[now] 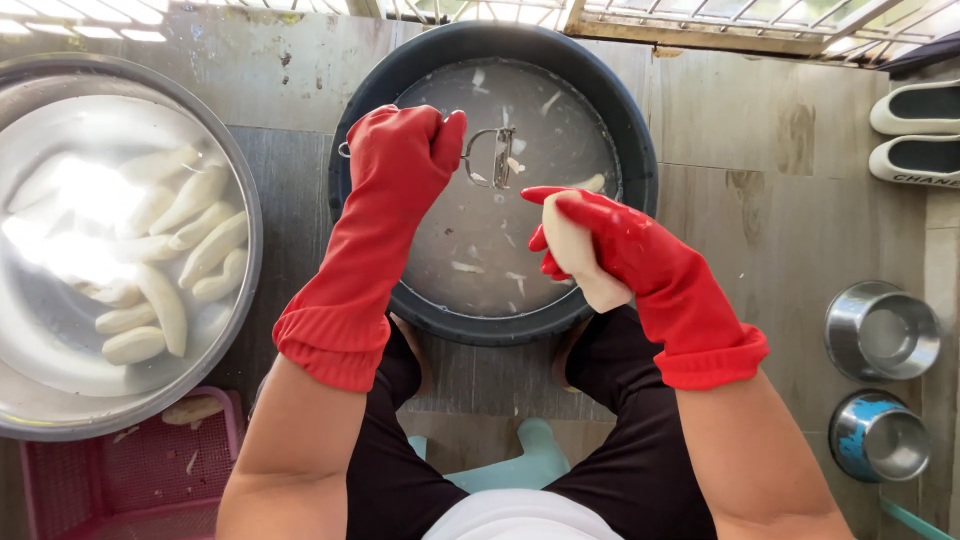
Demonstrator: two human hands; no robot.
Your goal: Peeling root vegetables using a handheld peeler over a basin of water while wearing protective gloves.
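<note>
Both my hands wear long red rubber gloves. My left hand (400,150) is closed around the handle of a metal peeler (490,157), held over a dark round basin (640,140) of cloudy water with peel scraps. My right hand (590,235) grips a pale peeled root piece (575,255) over the basin's near right rim. The two hands are apart, with the peeler blade pointing toward the right hand.
A large metal bowl (245,200) at left holds several peeled white roots in water. A pink plastic crate (130,480) sits below it. Two small metal bowls (880,330) and white shoes (915,130) lie at right. My knees flank a teal stool (520,460).
</note>
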